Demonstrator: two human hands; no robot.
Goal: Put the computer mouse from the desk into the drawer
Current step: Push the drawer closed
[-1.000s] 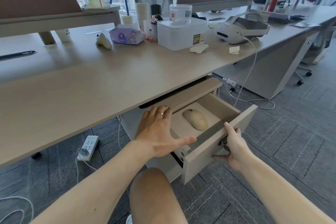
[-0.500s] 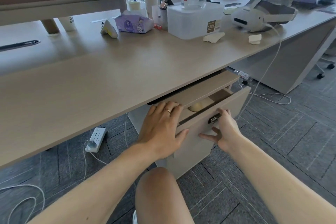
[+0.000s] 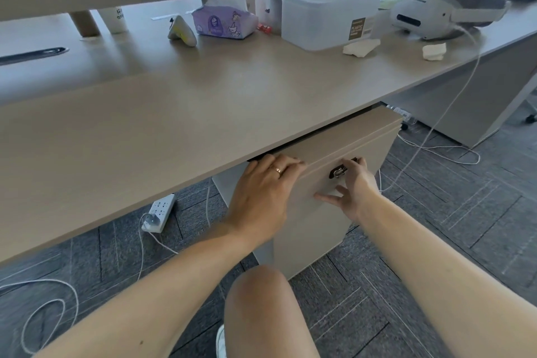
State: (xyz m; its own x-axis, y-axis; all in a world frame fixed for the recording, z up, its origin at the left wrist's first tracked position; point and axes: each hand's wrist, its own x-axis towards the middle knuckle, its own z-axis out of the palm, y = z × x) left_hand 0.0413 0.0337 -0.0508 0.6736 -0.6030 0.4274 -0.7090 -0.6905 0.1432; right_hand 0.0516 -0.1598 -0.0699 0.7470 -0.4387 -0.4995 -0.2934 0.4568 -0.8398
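Drawer (image 3: 343, 160) now flush with the cabinet front; half a second ago it stood ajar, a second ago fully out with the mouse lying inside. Left hand (image 3: 261, 195) flat, fingers spread over the cabinet's top front edge under the desk (image 3: 174, 125), gripping nothing. Right hand (image 3: 353, 186) open against the drawer face, fingertips at the metal pull (image 3: 338, 171), thumb splayed below, holding nothing. Mouse no longer visible, presumably shut inside. Looks like the task is basically done; only letting go remains.
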